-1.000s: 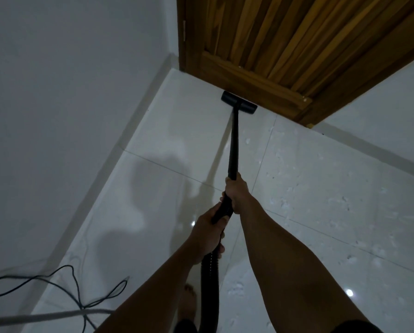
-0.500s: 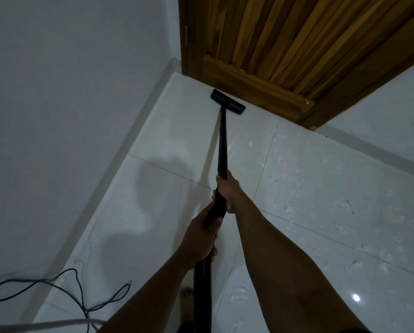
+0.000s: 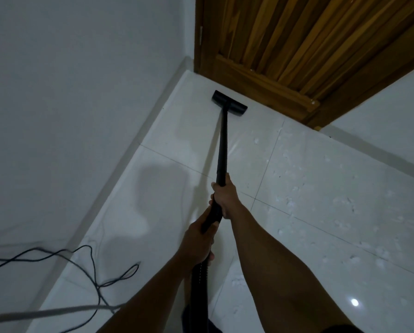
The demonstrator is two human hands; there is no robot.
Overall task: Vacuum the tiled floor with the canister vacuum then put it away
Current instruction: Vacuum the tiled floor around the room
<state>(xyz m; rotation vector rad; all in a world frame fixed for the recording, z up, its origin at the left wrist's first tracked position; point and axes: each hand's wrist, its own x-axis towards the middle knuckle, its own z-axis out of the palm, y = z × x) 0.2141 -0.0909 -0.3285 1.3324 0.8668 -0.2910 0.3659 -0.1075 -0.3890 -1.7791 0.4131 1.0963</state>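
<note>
A black vacuum wand [image 3: 222, 145] runs away from me to its flat floor nozzle [image 3: 229, 102], which rests on the white tiled floor [image 3: 321, 188] just in front of the wooden door. My right hand [image 3: 225, 195] grips the wand's lower end. Just behind it, my left hand [image 3: 198, 243] holds the handle where the ribbed black hose [image 3: 198, 294] begins. The hose drops out of view at the bottom edge. The canister itself is not in sight.
A wooden slatted door [image 3: 297, 44] stands at the far end, a white wall [image 3: 69, 92] runs along the left. Black cables [image 3: 98, 282] loop on the floor at lower left, beside a pale cord [image 3: 45, 313]. White specks are scattered on the tiles to the right [image 3: 345, 205].
The nozzle has slid left along the foot of the door, toward the corner. Both hands moved with the wand and kept their grip.
</note>
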